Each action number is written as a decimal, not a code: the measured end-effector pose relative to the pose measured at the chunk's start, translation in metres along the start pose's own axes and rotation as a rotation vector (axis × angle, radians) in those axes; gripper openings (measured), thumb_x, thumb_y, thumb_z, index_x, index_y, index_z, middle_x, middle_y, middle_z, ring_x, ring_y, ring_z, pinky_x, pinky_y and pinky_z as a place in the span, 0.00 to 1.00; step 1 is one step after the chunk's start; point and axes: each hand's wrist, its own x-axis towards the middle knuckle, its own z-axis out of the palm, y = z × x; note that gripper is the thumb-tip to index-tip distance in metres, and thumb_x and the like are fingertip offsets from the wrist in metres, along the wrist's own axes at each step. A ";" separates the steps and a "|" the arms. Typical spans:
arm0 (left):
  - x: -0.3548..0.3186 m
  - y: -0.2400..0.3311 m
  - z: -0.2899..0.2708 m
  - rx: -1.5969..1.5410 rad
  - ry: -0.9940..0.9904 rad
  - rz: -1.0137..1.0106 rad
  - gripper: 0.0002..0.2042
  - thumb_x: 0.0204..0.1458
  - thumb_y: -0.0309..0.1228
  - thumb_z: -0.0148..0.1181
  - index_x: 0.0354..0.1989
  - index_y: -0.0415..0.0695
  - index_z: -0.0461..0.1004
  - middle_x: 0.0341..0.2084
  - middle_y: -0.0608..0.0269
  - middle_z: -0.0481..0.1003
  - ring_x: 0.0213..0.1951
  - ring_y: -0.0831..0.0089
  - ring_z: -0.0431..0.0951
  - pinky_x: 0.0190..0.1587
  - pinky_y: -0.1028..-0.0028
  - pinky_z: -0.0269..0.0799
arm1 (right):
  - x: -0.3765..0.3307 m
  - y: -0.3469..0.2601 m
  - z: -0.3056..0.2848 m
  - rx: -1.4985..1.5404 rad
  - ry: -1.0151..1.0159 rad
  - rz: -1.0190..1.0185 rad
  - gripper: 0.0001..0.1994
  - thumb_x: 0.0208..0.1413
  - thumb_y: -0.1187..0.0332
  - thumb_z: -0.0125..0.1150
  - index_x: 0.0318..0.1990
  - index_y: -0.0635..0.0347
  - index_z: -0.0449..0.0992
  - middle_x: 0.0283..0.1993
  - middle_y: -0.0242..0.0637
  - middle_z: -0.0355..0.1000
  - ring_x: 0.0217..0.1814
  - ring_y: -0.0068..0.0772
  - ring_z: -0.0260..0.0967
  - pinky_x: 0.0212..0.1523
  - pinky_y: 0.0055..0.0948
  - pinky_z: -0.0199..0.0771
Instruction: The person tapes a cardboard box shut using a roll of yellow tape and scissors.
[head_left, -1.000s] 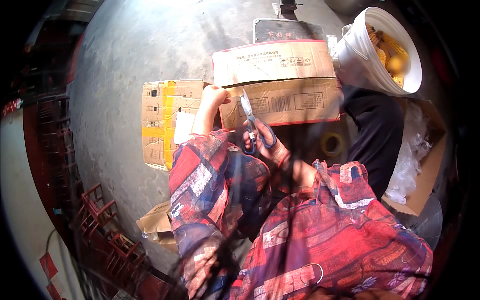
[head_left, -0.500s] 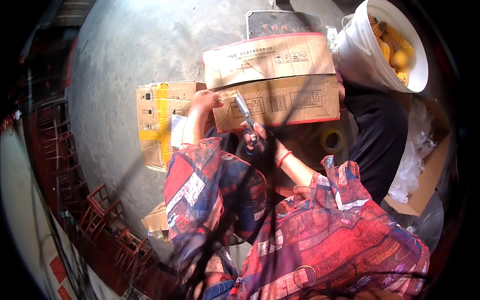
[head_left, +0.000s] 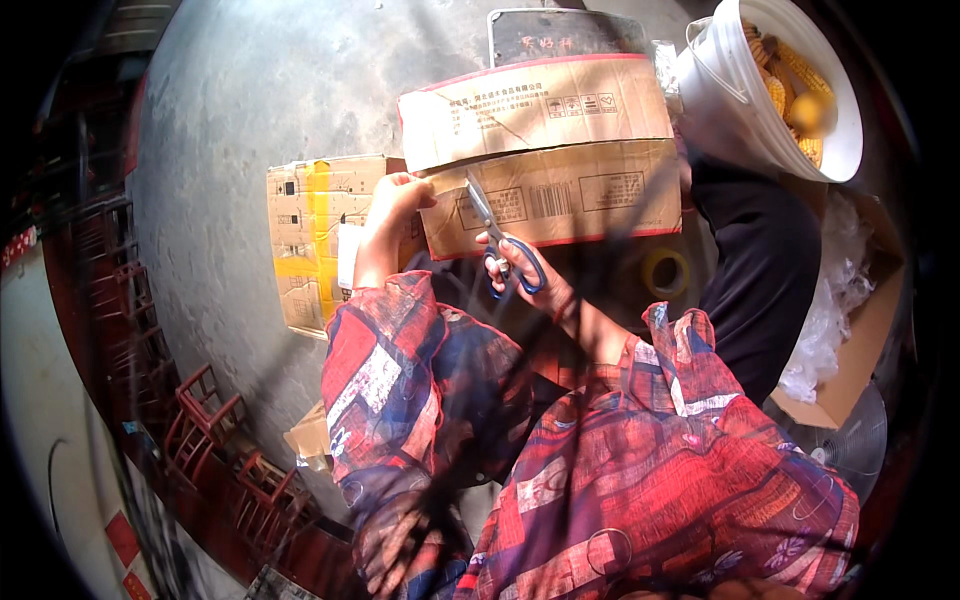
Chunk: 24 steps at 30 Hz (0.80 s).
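A brown cardboard box [head_left: 545, 205] with red edges lies across my lap, its two top flaps meeting along a seam. At the seam's left end, my left hand [head_left: 400, 198] pinches a tan strip of what looks like packing tape [head_left: 449, 183]. My right hand [head_left: 540, 280] grips scissors [head_left: 480, 204] with blue handles from below. Their handle loops are spread, and the blades point up and left over the box, with the tips near the strip. How far the blades part is hard to tell.
Left of the box stands another taped carton [head_left: 300, 235]. A yellow tape roll [head_left: 665, 274] sits near my right leg. At the upper right is a white bucket [head_left: 715, 105] of corn cobs; below it, an open carton [head_left: 850, 375] holds clear plastic. Red wooden stools [head_left: 200, 410] line the left.
My right hand has turned and spread the scissors' handles wider. The left hand stays at the box's left edge, fingers still pinched. The whole view has shifted slightly.
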 end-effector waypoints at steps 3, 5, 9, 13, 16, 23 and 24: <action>0.004 -0.003 -0.004 0.040 0.005 0.008 0.05 0.45 0.29 0.56 0.29 0.42 0.70 0.22 0.63 0.73 0.26 0.76 0.75 0.22 0.77 0.68 | 0.001 -0.001 0.003 0.016 -0.022 0.007 0.19 0.57 0.55 0.50 0.48 0.61 0.64 0.23 0.26 0.61 0.21 0.16 0.58 0.22 0.16 0.60; 0.005 -0.004 -0.004 0.086 0.063 -0.004 0.05 0.44 0.28 0.57 0.28 0.41 0.71 0.22 0.63 0.73 0.26 0.76 0.75 0.22 0.77 0.68 | -0.001 -0.002 0.005 -0.088 0.007 -0.017 0.18 0.57 0.56 0.50 0.47 0.62 0.65 0.22 0.26 0.61 0.20 0.15 0.57 0.20 0.15 0.59; -0.004 -0.001 -0.004 0.029 0.010 0.009 0.05 0.43 0.27 0.57 0.28 0.39 0.71 0.21 0.63 0.74 0.24 0.76 0.75 0.24 0.78 0.69 | -0.005 -0.010 0.005 -0.086 0.006 -0.005 0.19 0.57 0.56 0.50 0.48 0.62 0.64 0.22 0.26 0.62 0.18 0.16 0.58 0.20 0.15 0.60; 0.003 -0.010 -0.009 0.045 0.044 0.029 0.06 0.42 0.27 0.57 0.27 0.38 0.70 0.21 0.63 0.72 0.23 0.75 0.74 0.23 0.78 0.67 | -0.002 -0.008 0.016 -0.043 0.038 0.036 0.19 0.57 0.57 0.50 0.48 0.62 0.65 0.22 0.27 0.62 0.18 0.16 0.58 0.20 0.16 0.61; 0.000 -0.002 -0.005 0.078 0.102 -0.063 0.04 0.44 0.25 0.56 0.29 0.40 0.70 0.25 0.62 0.74 0.26 0.73 0.78 0.27 0.78 0.71 | 0.002 -0.002 0.005 -0.065 0.027 0.045 0.19 0.56 0.57 0.51 0.47 0.62 0.66 0.22 0.26 0.62 0.18 0.15 0.58 0.19 0.15 0.60; -0.005 0.001 -0.006 0.030 0.038 -0.081 0.04 0.46 0.25 0.55 0.31 0.42 0.69 0.28 0.64 0.74 0.30 0.72 0.78 0.31 0.75 0.72 | -0.004 -0.013 0.020 -0.055 0.041 0.046 0.19 0.56 0.56 0.51 0.47 0.62 0.66 0.22 0.26 0.63 0.17 0.15 0.58 0.18 0.15 0.60; -0.005 0.000 -0.005 0.020 0.044 -0.078 0.04 0.46 0.26 0.55 0.31 0.42 0.69 0.28 0.63 0.74 0.30 0.72 0.78 0.31 0.75 0.72 | -0.003 -0.014 0.023 -0.022 0.044 0.048 0.19 0.56 0.56 0.50 0.47 0.62 0.65 0.22 0.27 0.63 0.17 0.16 0.58 0.18 0.15 0.60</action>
